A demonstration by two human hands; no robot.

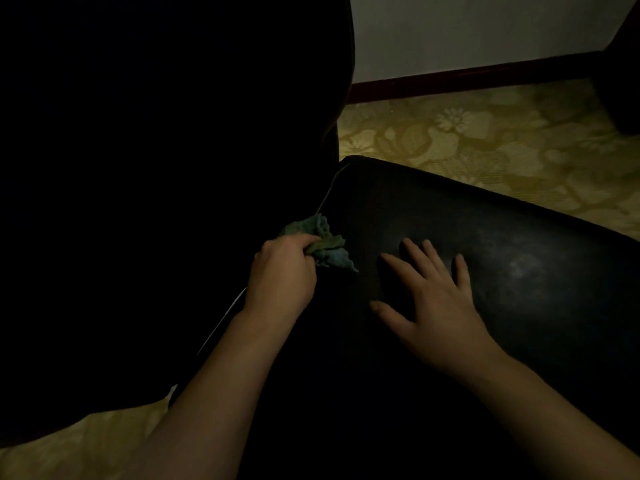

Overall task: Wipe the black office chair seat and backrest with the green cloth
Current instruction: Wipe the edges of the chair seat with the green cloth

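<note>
The black office chair seat [519,258] fills the lower right of the head view, dull and dusty in dim light. Its backrest [166,150] rises as a large dark mass on the left. My left hand [282,271] grips the crumpled green cloth [322,242] and holds it at the crease where seat meets backrest. My right hand [436,296] lies flat on the seat with fingers spread, just right of the cloth.
A yellow floral carpet [485,140] covers the floor beyond the seat and shows again at the lower left. A white wall with a dark red skirting board [467,79] runs along the back. A dark object [623,64] stands at the far right.
</note>
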